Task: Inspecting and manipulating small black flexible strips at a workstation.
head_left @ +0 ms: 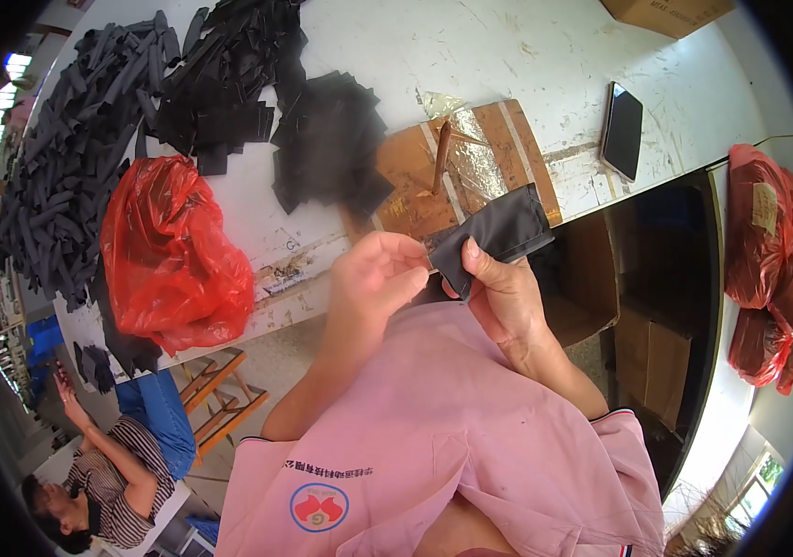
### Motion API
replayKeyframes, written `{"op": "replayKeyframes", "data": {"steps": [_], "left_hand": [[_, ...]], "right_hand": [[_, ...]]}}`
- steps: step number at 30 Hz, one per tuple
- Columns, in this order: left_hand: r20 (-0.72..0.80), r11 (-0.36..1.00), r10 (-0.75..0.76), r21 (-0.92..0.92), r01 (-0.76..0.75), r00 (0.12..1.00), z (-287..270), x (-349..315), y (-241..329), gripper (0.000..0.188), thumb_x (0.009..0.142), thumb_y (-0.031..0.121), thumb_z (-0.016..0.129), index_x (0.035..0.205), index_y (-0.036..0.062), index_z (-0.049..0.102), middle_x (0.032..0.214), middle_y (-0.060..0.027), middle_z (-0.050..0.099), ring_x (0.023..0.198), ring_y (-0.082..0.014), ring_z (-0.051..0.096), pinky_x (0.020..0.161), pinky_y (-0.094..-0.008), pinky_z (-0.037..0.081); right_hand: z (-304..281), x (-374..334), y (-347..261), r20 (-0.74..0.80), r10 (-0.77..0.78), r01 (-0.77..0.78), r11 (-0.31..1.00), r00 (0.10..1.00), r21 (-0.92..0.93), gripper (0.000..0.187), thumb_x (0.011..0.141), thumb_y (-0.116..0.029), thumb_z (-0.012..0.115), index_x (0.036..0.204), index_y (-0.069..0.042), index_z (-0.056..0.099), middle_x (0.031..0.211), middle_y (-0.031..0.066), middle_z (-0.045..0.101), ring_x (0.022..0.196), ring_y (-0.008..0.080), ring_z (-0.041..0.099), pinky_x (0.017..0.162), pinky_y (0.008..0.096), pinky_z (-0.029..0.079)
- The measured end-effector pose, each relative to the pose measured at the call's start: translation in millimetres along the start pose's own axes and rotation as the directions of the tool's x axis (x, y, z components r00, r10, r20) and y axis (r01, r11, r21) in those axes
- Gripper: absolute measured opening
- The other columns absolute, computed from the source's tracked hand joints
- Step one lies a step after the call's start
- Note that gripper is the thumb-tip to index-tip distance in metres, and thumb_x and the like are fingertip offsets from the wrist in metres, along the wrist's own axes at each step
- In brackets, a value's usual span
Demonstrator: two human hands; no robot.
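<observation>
A black, rectangular fabric piece [506, 226], likely light, limp and best edge-held, is pinched by left hand [373, 278] and right hand [510, 302].

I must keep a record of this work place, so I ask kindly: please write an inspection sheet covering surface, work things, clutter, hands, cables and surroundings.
Surface: white table, scuffed and stained; taped cardboard at its near edge.
Work things: black cloth piece, held above the near edge.
Clutter: grey cloth pile, black cloth pile, red plastic bag, phone, brown box.
Left hand: at the cloth's left end; grip unclear.
Right hand: holds the cloth, thumb on top.
Cables: nothing seen.
Surroundings: person in striped top and wooden stool at lower left; red bags at right.
</observation>
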State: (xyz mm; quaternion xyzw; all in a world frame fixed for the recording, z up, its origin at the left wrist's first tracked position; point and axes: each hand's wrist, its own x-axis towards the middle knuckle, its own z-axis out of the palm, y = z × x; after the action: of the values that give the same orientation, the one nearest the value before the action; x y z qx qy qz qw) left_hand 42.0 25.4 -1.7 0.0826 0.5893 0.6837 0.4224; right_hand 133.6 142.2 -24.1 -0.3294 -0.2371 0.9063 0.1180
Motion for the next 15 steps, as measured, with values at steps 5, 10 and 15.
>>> {"op": "replayKeyframes", "data": {"steps": [5, 10, 15], "left_hand": [[0.019, 1.0, -0.002, 0.009, 0.002, 1.0, 6.4, 1.6, 0.7, 0.02, 0.072, 0.004, 0.06, 0.09, -0.0018, 0.053, 0.075, -0.0044, 0.057, 0.066, -0.0088, 0.052, 0.058, -0.0195, 0.039], [0.038, 0.999, -0.012, -0.029, 0.013, 0.999, 8.9, -0.3, 0.4, 0.018, 0.073, 0.004, 0.06, 0.089, -0.0019, 0.053, 0.074, -0.0049, 0.057, 0.066, -0.0081, 0.052, 0.058, -0.0193, 0.039], [0.024, 1.0, -0.022, -0.016, 0.023, 0.999, 10.2, 0.8, -5.8, 0.017, 0.073, 0.003, 0.059, 0.088, -0.0022, 0.053, 0.073, -0.005, 0.057, 0.064, -0.0077, 0.051, 0.057, -0.0194, 0.039]], "right_hand": [[-0.4, 2.2, 3.2, 0.004, -0.036, 0.036, 0.999, 0.999, -0.013, 0.02, 0.077, -0.018, 0.064, 0.089, -0.005, 0.054, 0.076, 0.005, 0.058, 0.065, 0.0142, 0.055, 0.056, 0.0263, 0.044], [-3.2, 5.4, 6.2, 0.056, -0.056, 0.058, 0.998, 0.997, -0.039, 0.019, 0.078, -0.02, 0.062, 0.087, -0.005, 0.054, 0.075, 0.0056, 0.059, 0.066, 0.0143, 0.055, 0.057, 0.0258, 0.044], [-1.5, 7.4, 7.9, 0.045, -0.047, 0.05, 0.997, 0.998, -0.059, 0.018, 0.08, -0.02, 0.06, 0.087, -0.004, 0.054, 0.08, 0.0074, 0.06, 0.07, 0.0153, 0.057, 0.06, 0.0268, 0.046]]}}
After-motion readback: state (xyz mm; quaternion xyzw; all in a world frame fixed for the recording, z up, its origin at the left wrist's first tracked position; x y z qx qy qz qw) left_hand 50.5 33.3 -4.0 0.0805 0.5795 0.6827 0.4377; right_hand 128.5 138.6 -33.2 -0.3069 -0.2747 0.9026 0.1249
